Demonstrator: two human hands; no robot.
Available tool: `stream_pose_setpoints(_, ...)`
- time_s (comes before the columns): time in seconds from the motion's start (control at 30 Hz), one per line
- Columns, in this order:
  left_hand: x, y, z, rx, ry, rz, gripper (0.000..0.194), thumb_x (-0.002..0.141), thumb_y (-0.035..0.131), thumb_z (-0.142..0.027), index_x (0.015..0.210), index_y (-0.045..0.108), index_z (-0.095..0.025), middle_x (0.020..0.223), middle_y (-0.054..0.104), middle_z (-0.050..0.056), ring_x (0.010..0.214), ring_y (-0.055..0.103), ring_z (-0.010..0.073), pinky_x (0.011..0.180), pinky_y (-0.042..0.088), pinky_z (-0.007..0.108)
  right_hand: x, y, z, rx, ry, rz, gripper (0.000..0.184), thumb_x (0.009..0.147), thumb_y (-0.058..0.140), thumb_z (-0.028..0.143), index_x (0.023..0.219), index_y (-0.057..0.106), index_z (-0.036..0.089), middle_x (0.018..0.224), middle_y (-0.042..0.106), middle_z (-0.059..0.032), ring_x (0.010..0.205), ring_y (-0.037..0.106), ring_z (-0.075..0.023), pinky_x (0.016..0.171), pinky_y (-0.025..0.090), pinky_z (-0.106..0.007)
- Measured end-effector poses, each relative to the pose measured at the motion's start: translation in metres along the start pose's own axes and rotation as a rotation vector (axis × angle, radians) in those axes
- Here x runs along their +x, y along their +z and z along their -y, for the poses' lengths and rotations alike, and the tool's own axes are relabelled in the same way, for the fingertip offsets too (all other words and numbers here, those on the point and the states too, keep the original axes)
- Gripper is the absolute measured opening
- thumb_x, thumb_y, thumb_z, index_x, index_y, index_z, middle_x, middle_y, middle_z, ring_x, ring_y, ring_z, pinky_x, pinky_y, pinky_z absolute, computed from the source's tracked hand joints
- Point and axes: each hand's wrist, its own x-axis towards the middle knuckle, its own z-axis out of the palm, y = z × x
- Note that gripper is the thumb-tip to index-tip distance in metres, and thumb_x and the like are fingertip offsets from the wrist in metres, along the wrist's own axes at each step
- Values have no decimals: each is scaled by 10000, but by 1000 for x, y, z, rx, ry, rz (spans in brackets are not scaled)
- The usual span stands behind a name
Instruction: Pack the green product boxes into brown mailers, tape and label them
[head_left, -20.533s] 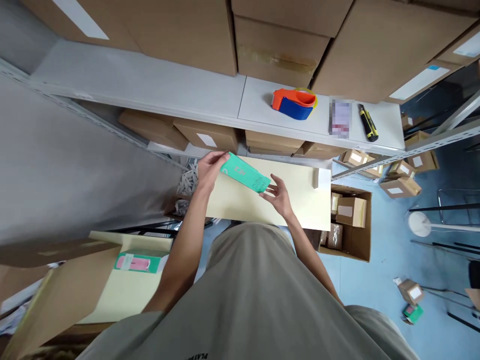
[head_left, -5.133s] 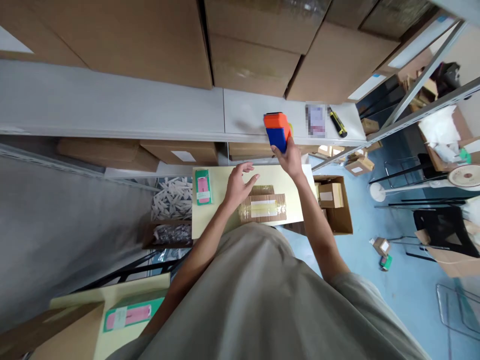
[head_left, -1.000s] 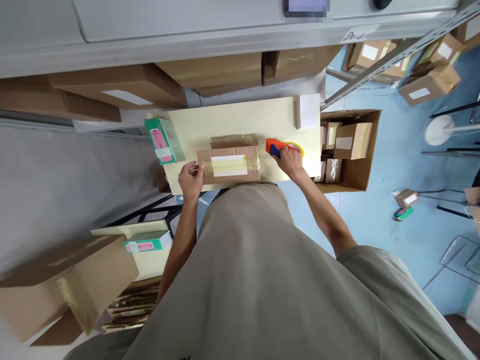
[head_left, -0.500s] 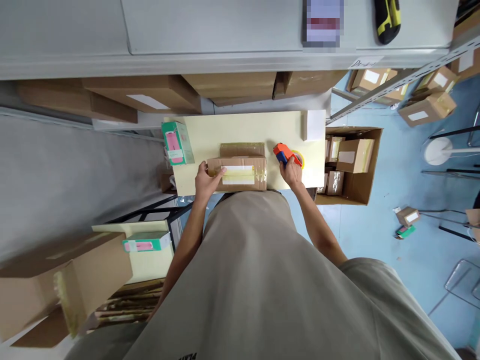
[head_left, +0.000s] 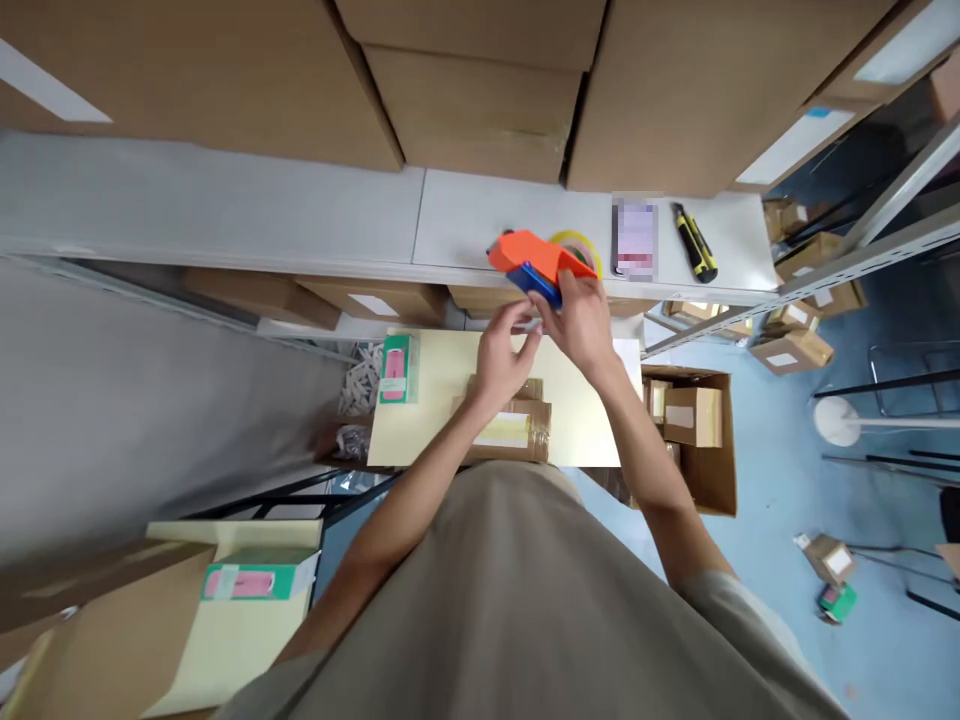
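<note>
My right hand (head_left: 581, 325) is wrapped round the handle of an orange and blue tape dispenser (head_left: 529, 252), which carries a yellow-edged roll. The dispenser is up at the front edge of the grey shelf. Close below it is my left hand (head_left: 501, 362), its fingers curved and its thumb apart from them, near the right fingertips; I see nothing held in it. Under my left wrist, a taped cardboard box (head_left: 538, 447) with a white label lies on the cream table (head_left: 442, 365). A smaller brown box (head_left: 532, 388) shows just behind it, partly covered by my left hand.
On the shelf (head_left: 457, 215) lie a blurred-out flat item (head_left: 636, 238) and a yellow-black box cutter (head_left: 696, 243). A green and pink box (head_left: 394, 370) stands at the table's left. To the right, an open carton (head_left: 709, 485) holds packed boxes. Large cartons (head_left: 465, 110) fill the shelf's back.
My right hand has raised the tape dispenser from the table to the shelf edge. My left hand has let go of the box and come up beside it. The view has tilted upward.
</note>
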Motion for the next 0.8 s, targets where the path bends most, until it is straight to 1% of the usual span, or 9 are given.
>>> stream_pose_setpoints(0.1, 42, -1, 18, -39, -5, -14, 494, 1079, 744, -451, 1543, 692, -290, 1525, 713, 133, 1319, 758, 320, 1118, 657, 515, 68, -4, 1, -49, -67, -133, 737, 1197, 242, 670, 1618, 497, 121, 1574, 611, -264, 1491, 553, -472, 1274, 401, -701)
stream_pose_setpoints(0.17, 52, -5, 29, -58, -16, -10, 505, 1062, 768, -418, 1542, 692, -279, 1545, 709, 136, 1333, 749, 333, 1119, 656, 532, 101, 1, 1, -103, -59, -121, 676, 1217, 273, 563, 1606, 510, 63, 1544, 636, -280, 1472, 584, -452, 1287, 398, -685)
stream_pose_setpoints(0.27, 38, -16, 37, -45, -28, 8, 440, 1052, 769, -405, 1466, 738, -261, 1521, 739, 132, 1334, 750, 331, 1139, 647, 521, 128, 7, 2, -185, -29, -42, 588, 1202, 360, 403, 1567, 540, -20, 1500, 669, -301, 1432, 632, -427, 1305, 399, -642)
stream_pose_setpoints(0.37, -1, -37, 46, -8, -99, 4, 398, 1049, 748, -440, 1405, 768, -264, 1481, 771, 129, 1342, 754, 324, 1156, 637, 508, 125, 10, 4, -162, -38, -87, 641, 1192, 365, 403, 1671, 454, -14, 1597, 600, -317, 1527, 558, -451, 1353, 308, -711)
stream_pose_setpoints(0.47, -54, -69, 73, 41, -273, -58, 432, 1023, 764, -494, 1387, 770, -261, 1478, 774, 140, 1363, 749, 321, 1197, 612, 509, 75, 22, 7, -89, 6, -232, 728, 1217, 227, 501, 1805, 270, 74, 1750, 450, -303, 1660, 414, -461, 1380, 230, -754)
stream_pose_setpoints(0.57, -116, -103, 109, 74, -515, -166, 487, 973, 809, -499, 1372, 756, -224, 1465, 770, 171, 1365, 751, 331, 1234, 589, 517, -24, 52, 14, 9, 173, -247, 801, 1213, 106, 586, 1832, 190, 86, 1813, 383, -301, 1724, 352, -411, 1381, 332, -646)
stream_pose_setpoints(0.7, -188, -122, 139, 68, -784, -219, 552, 900, 859, -494, 1346, 732, -195, 1464, 763, 205, 1392, 742, 359, 1271, 551, 540, -163, 108, 28, 256, 446, 175, 941, 1164, 250, 752, 1769, 304, 34, 1676, 557, -369, 1560, 591, -466, 1193, 562, -579)
stream_pose_setpoints(0.77, -205, -117, 141, 84, -825, -140, 570, 903, 842, -530, 1349, 721, -196, 1451, 771, 200, 1406, 734, 362, 1260, 552, 538, -203, 136, 33, 405, 561, 368, 918, 1125, 372, 801, 1694, 416, 82, 1485, 722, -330, 1370, 726, -472, 1064, 620, -545)
stream_pose_setpoints(0.8, -208, -111, 139, 121, -816, -74, 574, 922, 816, -555, 1362, 715, -200, 1443, 777, 190, 1407, 732, 355, 1247, 559, 525, -213, 149, 35, 465, 594, 404, 892, 1101, 430, 818, 1649, 455, 115, 1399, 772, -297, 1288, 761, -465, 1016, 629, -532)
